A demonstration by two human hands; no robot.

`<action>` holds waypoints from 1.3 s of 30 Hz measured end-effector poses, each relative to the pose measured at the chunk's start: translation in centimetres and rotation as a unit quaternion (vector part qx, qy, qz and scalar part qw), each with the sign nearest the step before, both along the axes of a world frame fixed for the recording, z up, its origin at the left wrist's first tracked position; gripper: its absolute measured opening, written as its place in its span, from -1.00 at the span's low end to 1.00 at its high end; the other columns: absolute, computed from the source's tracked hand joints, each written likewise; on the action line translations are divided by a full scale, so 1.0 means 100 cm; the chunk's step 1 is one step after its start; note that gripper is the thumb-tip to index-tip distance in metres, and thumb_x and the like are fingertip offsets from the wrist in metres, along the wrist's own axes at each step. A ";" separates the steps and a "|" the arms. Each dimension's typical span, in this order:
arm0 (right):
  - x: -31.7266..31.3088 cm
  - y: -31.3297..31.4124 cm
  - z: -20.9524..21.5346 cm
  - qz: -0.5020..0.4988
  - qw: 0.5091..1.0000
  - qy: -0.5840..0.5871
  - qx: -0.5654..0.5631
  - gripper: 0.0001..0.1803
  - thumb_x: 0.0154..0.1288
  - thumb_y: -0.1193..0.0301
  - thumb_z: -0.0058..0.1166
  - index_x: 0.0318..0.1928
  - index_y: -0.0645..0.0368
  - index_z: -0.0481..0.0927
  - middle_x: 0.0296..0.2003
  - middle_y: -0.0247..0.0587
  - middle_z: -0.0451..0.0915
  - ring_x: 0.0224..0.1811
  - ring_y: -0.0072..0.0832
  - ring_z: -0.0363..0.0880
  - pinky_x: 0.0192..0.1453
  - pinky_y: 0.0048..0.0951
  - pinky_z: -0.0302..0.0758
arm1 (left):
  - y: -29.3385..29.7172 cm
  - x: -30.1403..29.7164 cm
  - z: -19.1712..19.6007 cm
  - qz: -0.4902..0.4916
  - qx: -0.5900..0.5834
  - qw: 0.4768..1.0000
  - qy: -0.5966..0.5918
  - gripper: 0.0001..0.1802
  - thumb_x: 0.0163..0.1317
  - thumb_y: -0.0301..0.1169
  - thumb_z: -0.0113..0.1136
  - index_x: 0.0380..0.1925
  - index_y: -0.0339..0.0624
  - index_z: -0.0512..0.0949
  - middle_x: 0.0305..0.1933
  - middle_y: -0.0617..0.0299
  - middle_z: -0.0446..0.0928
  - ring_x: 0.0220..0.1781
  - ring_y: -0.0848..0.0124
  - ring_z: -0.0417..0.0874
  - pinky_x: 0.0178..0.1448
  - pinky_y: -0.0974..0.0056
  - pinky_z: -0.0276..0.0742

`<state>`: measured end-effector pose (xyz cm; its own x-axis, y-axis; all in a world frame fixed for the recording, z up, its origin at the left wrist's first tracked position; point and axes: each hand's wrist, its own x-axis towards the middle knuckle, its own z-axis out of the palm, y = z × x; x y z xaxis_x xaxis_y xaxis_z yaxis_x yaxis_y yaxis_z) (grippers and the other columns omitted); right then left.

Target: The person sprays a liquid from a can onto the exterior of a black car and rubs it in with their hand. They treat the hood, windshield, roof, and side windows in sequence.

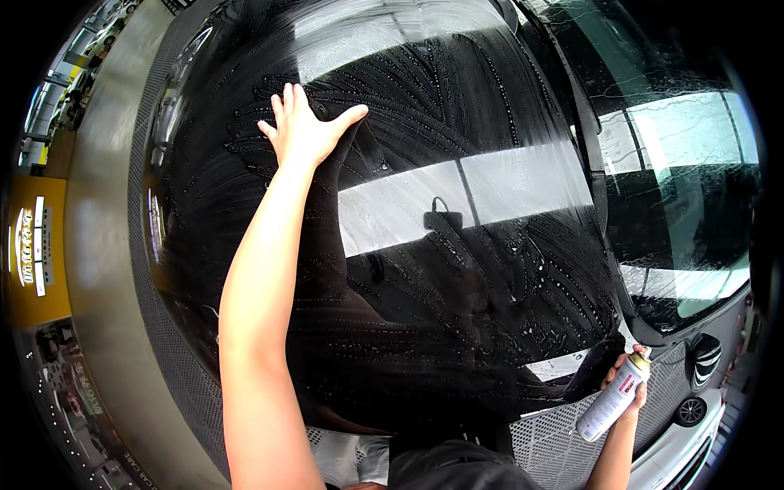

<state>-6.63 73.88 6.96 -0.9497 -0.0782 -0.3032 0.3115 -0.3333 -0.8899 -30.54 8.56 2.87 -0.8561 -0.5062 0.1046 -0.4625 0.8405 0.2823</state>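
My left arm reaches over the glossy black car hood [457,310]. My left hand [306,131] lies palm down on its far left part, fingers and thumb spread; whether anything is under the palm is hidden. Wet streaks and rows of small droplets curve across the hood around it. At the lower right, my right hand [625,388] is wrapped round a white and silver spray can [608,404] with a yellowish top. The can is tilted, its top toward the windshield side, beside the hood's near right corner.
A wet windshield [678,171] and wiper [592,171] border the hood on the right. Below them is a black side mirror [704,359]. Perforated grey floor [563,433] runs around the car. A white car [682,437] stands at the lower right, a yellow sign panel [41,245] at the left.
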 end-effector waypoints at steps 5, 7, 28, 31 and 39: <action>0.005 0.001 -0.001 -0.006 1.000 0.000 0.004 0.00 0.14 -0.05 0.39 0.41 0.05 0.11 -0.10 -0.10 0.43 -0.30 -0.37 0.62 -0.39 -0.32 0.75 | 0.014 0.020 -0.006 -0.104 -0.024 0.994 -0.011 0.55 -0.20 0.53 0.36 0.56 -0.36 -0.02 0.68 -0.04 -0.08 0.73 0.16 -0.20 0.68 -0.22 -0.38; 0.002 -0.002 0.002 -0.006 1.000 -0.007 -0.001 -0.01 0.13 -0.05 0.40 0.41 0.05 0.12 -0.10 -0.10 0.43 -0.30 -0.37 0.63 -0.38 -0.32 0.76 | 0.010 0.011 -0.004 -0.066 -0.010 0.998 0.008 0.49 -0.15 0.49 0.38 0.56 -0.34 0.00 0.69 -0.01 -0.06 0.73 0.19 -0.19 0.68 -0.20 -0.39; -0.001 -0.005 0.002 -0.017 1.000 0.005 0.003 0.01 0.10 -0.05 0.42 0.39 0.13 0.16 -0.14 0.01 0.47 -0.33 -0.27 0.66 -0.42 -0.24 0.74 | -0.014 -0.081 0.009 0.134 -0.035 0.990 -0.025 0.34 0.12 0.57 -0.03 0.53 -0.43 0.05 0.67 -0.10 -0.02 0.71 0.04 -0.09 0.64 -0.32 -0.21; -0.002 -0.002 -0.002 -0.021 0.999 0.015 -0.021 -0.01 0.11 -0.03 0.42 0.37 0.14 0.16 -0.14 0.01 0.47 -0.32 -0.25 0.67 -0.41 -0.22 0.75 | 0.027 -0.066 -0.009 0.001 -0.116 0.993 0.027 0.07 0.43 0.34 -0.31 0.50 -0.51 0.06 0.62 -0.24 0.04 0.67 -0.12 -0.03 0.64 -0.26 -0.17; 0.004 -0.004 -0.001 -0.050 0.999 -0.010 -0.017 -0.01 0.05 0.01 0.46 0.34 0.14 0.18 -0.18 0.00 0.50 -0.35 -0.24 0.68 -0.42 -0.19 0.74 | 0.142 0.067 0.051 -0.449 -0.005 0.889 -0.093 0.11 0.20 0.18 0.24 0.50 -0.43 0.12 0.63 -0.20 0.02 0.69 -0.10 -0.08 0.68 -0.17 -0.19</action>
<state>-6.21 73.52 6.89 -0.9468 0.0060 -0.3217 0.2934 -0.3939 -0.8710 -23.81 22.74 7.96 -0.9171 0.3903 -0.0811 0.3584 0.8964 0.2608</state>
